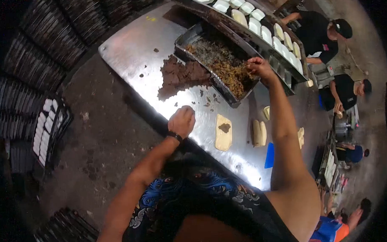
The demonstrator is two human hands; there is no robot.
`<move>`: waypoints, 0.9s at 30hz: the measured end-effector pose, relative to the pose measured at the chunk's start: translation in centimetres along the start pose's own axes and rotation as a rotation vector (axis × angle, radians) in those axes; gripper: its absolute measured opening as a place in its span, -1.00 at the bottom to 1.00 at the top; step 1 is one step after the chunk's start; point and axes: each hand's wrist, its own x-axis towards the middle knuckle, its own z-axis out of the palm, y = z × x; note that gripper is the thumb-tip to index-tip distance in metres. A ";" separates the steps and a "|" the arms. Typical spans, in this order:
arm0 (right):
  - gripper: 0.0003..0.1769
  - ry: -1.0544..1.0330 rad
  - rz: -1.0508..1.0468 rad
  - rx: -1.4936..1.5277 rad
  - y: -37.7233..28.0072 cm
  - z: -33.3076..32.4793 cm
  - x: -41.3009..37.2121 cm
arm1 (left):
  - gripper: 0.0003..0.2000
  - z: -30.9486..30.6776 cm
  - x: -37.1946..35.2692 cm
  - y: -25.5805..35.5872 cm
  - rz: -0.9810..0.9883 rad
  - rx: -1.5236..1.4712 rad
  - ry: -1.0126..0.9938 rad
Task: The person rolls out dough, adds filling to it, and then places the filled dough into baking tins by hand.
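Observation:
My left hand (183, 121), a dark band at its wrist, is curled closed over the table's near edge; whatever is inside its fingers is hidden. Over the right end of a metal tray (203, 69), my right hand (260, 70) pinches a bit of the brown, shredded filling (228, 70). A mound of dark brown paste (179, 76) lies against the tray. Between my hands and closer to me sits a flat, pale piece of dough (223, 139) with a small patch of brown filling on it. Rolled dough pieces (259, 133) rest to its right.
A blue scraper (269, 155) lies on the metal table (134, 59) near my right forearm. White molds (254, 26), some holding dough, line a raised shelf behind the tray. Racks (49, 130) stand left. Several people work at right, including one in black (316, 33).

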 end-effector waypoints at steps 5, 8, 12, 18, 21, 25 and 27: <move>-0.74 0.155 -0.015 -0.843 3.5 3.6 4.1 | -0.91 0.1 0.2 -0.3 0.046 0.014 0.001; -0.67 0.107 0.056 -1.128 9.1 4.4 7.3 | -0.92 -0.4 0.4 0.0 0.028 0.045 -0.056; -0.68 0.060 -0.178 -1.218 9.8 3.2 8.6 | -0.92 -0.6 0.5 0.4 0.029 0.032 -0.033; -0.83 -0.078 -0.144 -0.289 0.6 1.8 -1.4 | -0.89 0.7 -0.5 -0.1 0.016 0.073 0.048; -0.86 0.168 -0.216 -0.016 4.0 0.3 -2.1 | -0.90 0.7 -0.5 0.6 -0.033 0.135 0.032; -0.79 0.008 0.014 0.439 3.3 2.3 -7.7 | -0.80 0.4 -2.3 5.0 0.094 0.076 0.044; -0.79 -0.157 0.020 0.523 3.7 3.5 -10.0 | -0.71 0.6 -4.9 8.8 0.181 -0.013 -0.133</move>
